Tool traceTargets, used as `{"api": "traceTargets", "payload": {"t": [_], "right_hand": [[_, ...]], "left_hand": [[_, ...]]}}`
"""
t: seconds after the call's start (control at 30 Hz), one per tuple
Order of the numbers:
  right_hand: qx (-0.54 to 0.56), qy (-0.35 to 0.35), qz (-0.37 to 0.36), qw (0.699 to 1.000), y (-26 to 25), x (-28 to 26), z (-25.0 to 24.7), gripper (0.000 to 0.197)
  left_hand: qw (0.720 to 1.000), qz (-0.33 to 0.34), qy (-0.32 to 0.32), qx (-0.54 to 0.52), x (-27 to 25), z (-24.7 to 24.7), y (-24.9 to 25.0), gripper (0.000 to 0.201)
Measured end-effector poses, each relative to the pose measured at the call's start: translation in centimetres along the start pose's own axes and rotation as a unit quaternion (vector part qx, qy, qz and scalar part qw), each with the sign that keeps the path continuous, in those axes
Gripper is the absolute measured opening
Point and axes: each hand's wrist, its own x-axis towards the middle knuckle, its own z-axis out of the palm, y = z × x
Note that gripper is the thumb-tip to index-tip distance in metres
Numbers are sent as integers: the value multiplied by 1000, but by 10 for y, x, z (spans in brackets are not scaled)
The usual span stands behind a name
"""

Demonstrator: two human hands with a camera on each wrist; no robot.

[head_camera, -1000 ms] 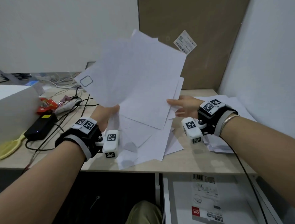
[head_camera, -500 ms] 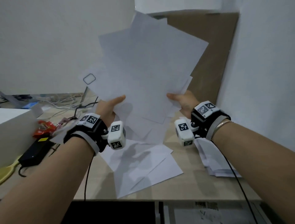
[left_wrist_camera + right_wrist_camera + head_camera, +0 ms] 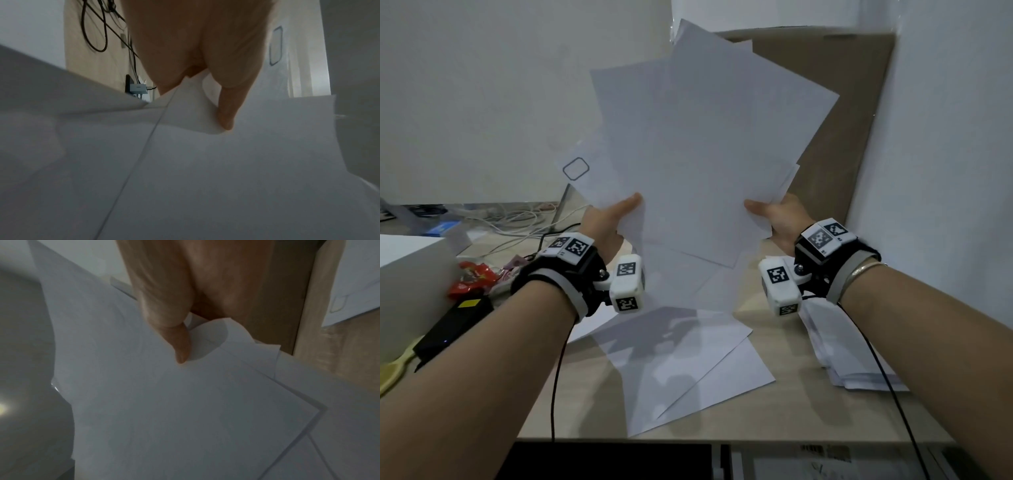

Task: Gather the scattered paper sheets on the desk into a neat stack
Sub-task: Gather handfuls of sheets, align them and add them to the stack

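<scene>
My left hand and right hand pinch the fanned paper sheets upright above the bench, 2 loose sheets lying below.

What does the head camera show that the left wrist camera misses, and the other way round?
Only the head view shows both hands, the left hand and the right hand, lifting the fanned sheets above the desk, with loose sheets lying below and a paper pile at the right. Only the left wrist view shows the thumb pressed flat on the paper, close up. Both show the held sheets, the rounded rectangle drawn on one, and black cables behind.
</scene>
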Motion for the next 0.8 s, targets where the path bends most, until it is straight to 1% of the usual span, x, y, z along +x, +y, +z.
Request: {"api": "traceTargets", "payload": {"t": [0.1, 0.17, 0.2, 0.27, 0.3, 0.4, 0.47, 0.57, 0.67, 0.73, 0.77, 0.8], "right_hand": [[-7, -62, -14, 998, -11, -4, -6, 19], [-11, -96, 0, 995, -12, -6, -9, 22], [-8, -109, 11, 994, -12, -8, -10, 30], [-11, -116, 36, 993, -9, -11, -12, 54], [-16, -118, 42, 992, -7, -12, -12, 58], [-18, -113, 50, 992, -6, -18, -12, 42], [-12, -110, 51, 993, -8, -20, -13, 36], [10, -105, 50, 993, -7, -25, -11, 30], [4, -88, 73, 993, 5, -33, -11, 31], [-27, -88, 96, 991, 15, -41, -9, 34], [-41, -92, 108, 989, 19, -44, -8, 42], [-49, -100, 112, 987, 21, -47, -7, 54]], "left_hand": [[999, 2, -50, -1, 1, -2, 13, 39], [997, -1, -80, 16, -1, 0, 18, 41], [995, -1, -92, 27, -2, 1, 20, 41], [992, -3, -119, 37, -7, 5, 21, 39], [991, -7, -127, 41, -9, 7, 21, 39], [987, -7, -149, 59, -18, 11, 20, 32], [986, -6, -157, 60, -22, 12, 19, 30], [986, -28, -153, 58, -27, 10, 11, 40], [986, -65, -135, 76, -38, 7, -7, 52], [983, -89, -133, 86, -46, 6, -20, 52], [982, -90, -136, 97, -49, 7, -25, 49], [981, -82, -139, 111, -53, 10, -25, 45]]}}
